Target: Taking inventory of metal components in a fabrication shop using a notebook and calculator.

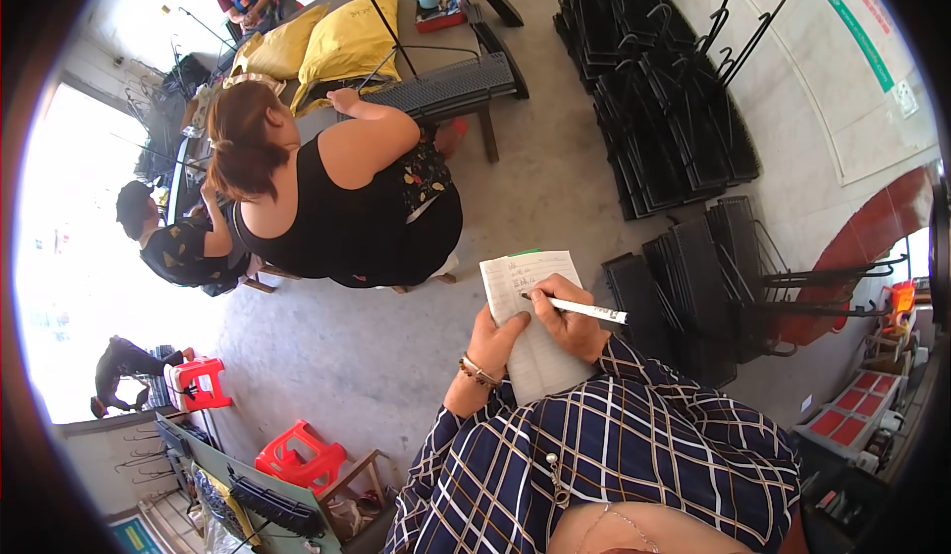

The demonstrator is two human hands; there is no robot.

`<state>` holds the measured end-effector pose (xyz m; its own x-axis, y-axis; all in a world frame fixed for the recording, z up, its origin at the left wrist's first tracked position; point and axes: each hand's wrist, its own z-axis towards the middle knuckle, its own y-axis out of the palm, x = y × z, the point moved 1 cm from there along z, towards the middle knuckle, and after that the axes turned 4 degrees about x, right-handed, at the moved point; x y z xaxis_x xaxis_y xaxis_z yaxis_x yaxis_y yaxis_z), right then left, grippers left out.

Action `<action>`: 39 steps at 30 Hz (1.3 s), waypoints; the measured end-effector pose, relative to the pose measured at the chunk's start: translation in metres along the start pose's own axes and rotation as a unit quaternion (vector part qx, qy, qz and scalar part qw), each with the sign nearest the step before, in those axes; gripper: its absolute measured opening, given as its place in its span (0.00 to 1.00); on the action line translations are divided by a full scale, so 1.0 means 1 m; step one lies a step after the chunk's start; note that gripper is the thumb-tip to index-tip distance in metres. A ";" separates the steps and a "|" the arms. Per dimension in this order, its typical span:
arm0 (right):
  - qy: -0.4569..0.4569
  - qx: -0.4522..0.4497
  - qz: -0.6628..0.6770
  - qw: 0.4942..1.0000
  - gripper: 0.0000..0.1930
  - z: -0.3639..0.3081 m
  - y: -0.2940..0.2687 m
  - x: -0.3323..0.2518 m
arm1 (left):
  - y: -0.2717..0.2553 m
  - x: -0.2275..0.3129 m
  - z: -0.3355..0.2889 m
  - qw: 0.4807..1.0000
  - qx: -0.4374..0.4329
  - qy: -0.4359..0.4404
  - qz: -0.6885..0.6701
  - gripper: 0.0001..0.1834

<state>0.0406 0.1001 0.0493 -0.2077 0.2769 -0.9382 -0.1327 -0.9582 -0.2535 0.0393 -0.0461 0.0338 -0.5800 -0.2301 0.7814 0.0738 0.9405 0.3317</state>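
My left hand (492, 339) holds a small white notebook (528, 286) from its lower left side, thumb on the page; a beaded bracelet sits on that wrist. My right hand (565, 314) rests on the page and grips a white pen (586, 309), its tip touching the paper near the top lines of handwriting. Both forearms come up from my dark checked sleeves (634, 435).
A seated person in black (347, 197) works at a table (436, 68) with yellow sacks (347, 44) ahead. Stacks of black wire racks (674, 118) lie on the concrete floor at right. Red plastic stools (297, 455) stand lower left. Other people sit at left.
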 end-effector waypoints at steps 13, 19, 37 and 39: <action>0.017 0.020 0.000 1.000 0.04 0.002 -0.001 0.000 | 0.000 0.005 -0.001 1.000 0.006 -0.018 -0.007 0.20; 0.069 0.021 0.030 0.997 0.04 -0.002 -0.001 0.007 | 0.000 0.004 0.000 1.000 0.006 -0.029 -0.010 0.19; 0.104 0.060 0.047 0.992 0.06 -0.001 -0.002 0.007 | 0.000 0.008 -0.001 0.999 0.008 -0.039 -0.035 0.19; 0.103 0.059 0.040 0.992 0.06 0.000 -0.003 0.007 | 0.001 0.008 -0.001 0.999 0.006 -0.041 -0.032 0.19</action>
<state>0.0397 0.1052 0.0438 -0.0217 0.1685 -0.9855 -0.2390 -0.9580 -0.1586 0.0360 -0.0472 0.0408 -0.6478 -0.2695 0.7125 0.0248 0.9274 0.3733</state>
